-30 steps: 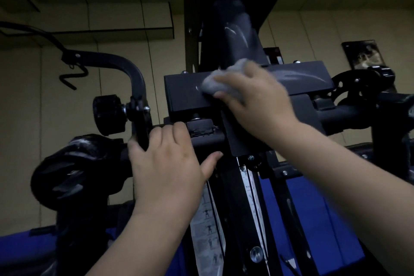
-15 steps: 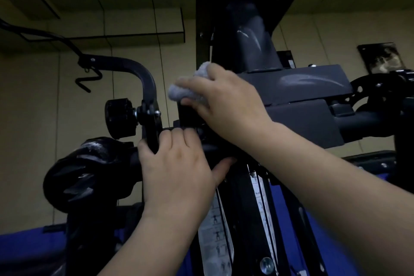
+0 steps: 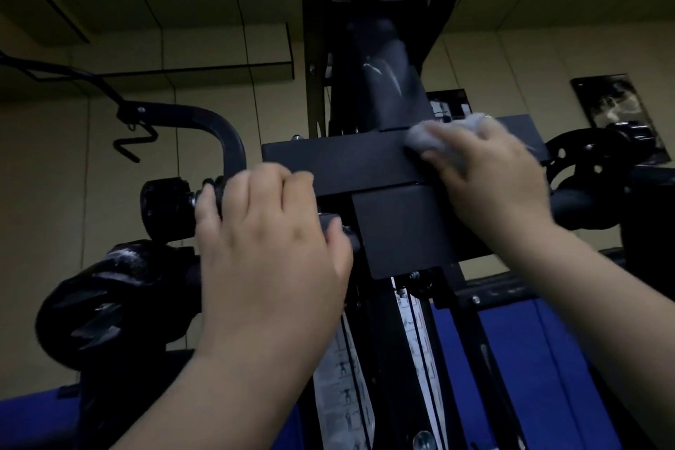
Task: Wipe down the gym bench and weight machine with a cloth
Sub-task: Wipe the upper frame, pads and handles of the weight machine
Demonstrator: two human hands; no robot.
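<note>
Head view: nearest, left hand [image 3: 270,245] grips the weight machine [image 3: 383,321] frame, fingers curled over a bar left of centre. Beyond it, right hand [image 3: 489,175] clutches the grey cloth [image 3: 438,135], pressed onto the right end of the black crossplate [image 3: 336,163]. Plate's long axis runs left–right; unwiped length lies leftward of the cloth. Right hand nearer. No containers visible.
</note>
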